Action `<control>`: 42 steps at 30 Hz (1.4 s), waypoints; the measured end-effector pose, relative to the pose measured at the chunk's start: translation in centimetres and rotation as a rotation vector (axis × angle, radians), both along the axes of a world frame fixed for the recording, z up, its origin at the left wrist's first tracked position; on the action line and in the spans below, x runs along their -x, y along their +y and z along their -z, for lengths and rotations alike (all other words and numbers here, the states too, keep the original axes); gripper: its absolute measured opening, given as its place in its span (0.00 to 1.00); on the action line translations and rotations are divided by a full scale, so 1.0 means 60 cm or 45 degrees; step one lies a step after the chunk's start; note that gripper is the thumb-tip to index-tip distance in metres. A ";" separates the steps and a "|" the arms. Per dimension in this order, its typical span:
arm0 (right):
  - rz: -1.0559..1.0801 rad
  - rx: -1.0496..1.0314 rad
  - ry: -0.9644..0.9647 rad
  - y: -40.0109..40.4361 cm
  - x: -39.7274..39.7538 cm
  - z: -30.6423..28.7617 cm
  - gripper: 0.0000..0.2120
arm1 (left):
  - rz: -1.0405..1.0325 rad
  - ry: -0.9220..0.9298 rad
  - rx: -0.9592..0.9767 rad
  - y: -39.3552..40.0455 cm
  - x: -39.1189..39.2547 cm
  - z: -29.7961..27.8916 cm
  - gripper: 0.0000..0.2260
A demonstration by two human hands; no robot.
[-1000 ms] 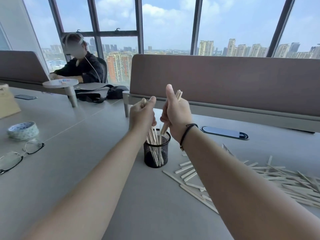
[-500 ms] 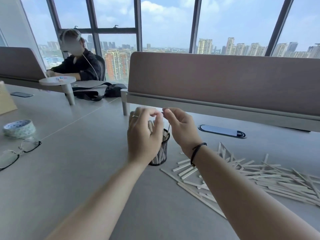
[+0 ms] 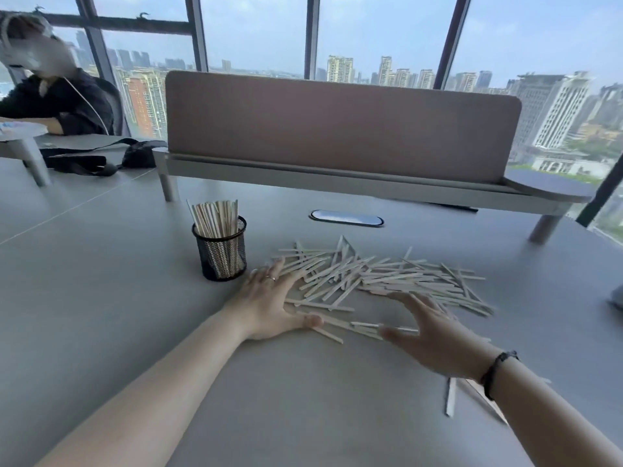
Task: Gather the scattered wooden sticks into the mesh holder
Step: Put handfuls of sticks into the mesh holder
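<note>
A black mesh holder [image 3: 223, 256] stands upright on the grey table, with a bundle of wooden sticks [image 3: 215, 219] poking out of its top. To its right lies a wide heap of scattered wooden sticks [image 3: 374, 278]. My left hand [image 3: 269, 305] rests flat and spread on the heap's left edge, just right of the holder. My right hand [image 3: 435, 335] hovers over the heap's near side, fingers apart, holding nothing. A few stray sticks [image 3: 451, 396] lie under my right wrist.
A brown desk divider [image 3: 340, 126] on a raised shelf runs across the back, with an oval cable port [image 3: 347, 218] in front of it. A person in dark clothes [image 3: 57, 99] sits far left behind a black bag [image 3: 111, 156].
Both hands let go of the sticks above the holder and dropped to the scattered heap on the right. The view swung right, and the holder now holds more sticks.
</note>
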State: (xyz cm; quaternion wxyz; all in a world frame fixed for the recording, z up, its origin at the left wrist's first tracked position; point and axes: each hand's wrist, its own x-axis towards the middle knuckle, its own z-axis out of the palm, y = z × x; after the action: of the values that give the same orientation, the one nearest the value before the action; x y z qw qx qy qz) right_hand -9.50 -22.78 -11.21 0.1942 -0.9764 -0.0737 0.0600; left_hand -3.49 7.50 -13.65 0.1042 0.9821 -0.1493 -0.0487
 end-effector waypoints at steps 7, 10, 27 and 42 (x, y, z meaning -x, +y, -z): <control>-0.041 0.202 -0.019 -0.070 0.071 0.026 0.50 | 0.036 -0.010 -0.030 -0.052 0.013 -0.004 0.49; -0.037 0.207 -0.132 -0.057 0.067 0.039 0.45 | 0.063 -0.056 0.012 -0.076 0.017 0.000 0.50; 0.158 0.017 -0.505 0.113 -0.084 0.049 0.33 | 0.184 -0.033 0.418 -0.092 0.031 -0.003 0.39; 0.445 -0.368 -0.483 0.066 -0.109 0.038 0.26 | 0.095 -0.248 0.655 -0.072 0.012 -0.001 0.35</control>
State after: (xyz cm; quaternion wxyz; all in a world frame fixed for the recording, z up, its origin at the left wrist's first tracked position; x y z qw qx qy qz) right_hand -2.99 -18.85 -13.51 0.3212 -0.9303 0.0526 -0.1690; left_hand -4.20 3.16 -13.61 0.3333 0.9173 -0.2022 0.0817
